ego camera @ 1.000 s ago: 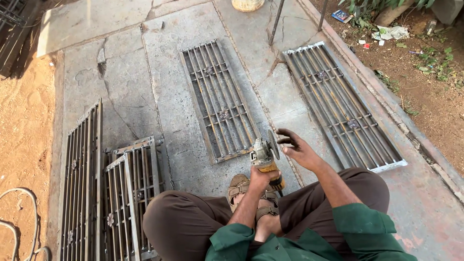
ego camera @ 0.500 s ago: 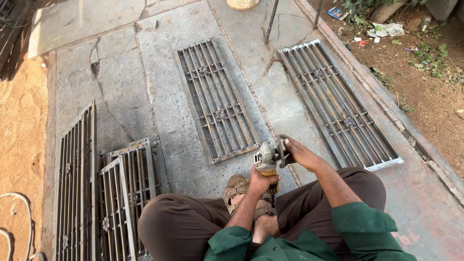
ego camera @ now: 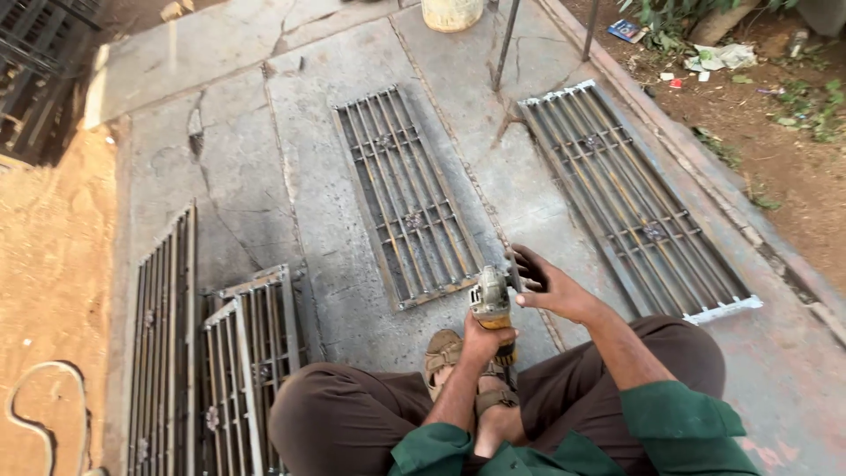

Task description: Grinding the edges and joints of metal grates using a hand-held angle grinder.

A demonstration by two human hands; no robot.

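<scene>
I squat on a concrete slab and hold an angle grinder (ego camera: 490, 302) in front of my knees. My left hand (ego camera: 484, 338) grips the grinder's body from below. My right hand (ego camera: 548, 286) is closed around the grinder's head at the disc end, fingers curled over it. The tool hangs just off the near right corner of a dark metal window grille (ego camera: 407, 191) lying flat on the slab. My sandalled foot (ego camera: 441, 353) rests under the grinder.
A second, longer grille (ego camera: 633, 199) with a white-painted end lies to the right. More grilles (ego camera: 231, 361) are stacked at the left beside sand (ego camera: 48, 264). A pale bucket (ego camera: 452, 12) and a thin metal post (ego camera: 505, 44) stand at the far edge. Litter-strewn dirt lies at the right.
The view has shifted a little. My right hand has moved from beside the grinder's head to closing over it, and the grinder has tilted more upright in my left hand.
</scene>
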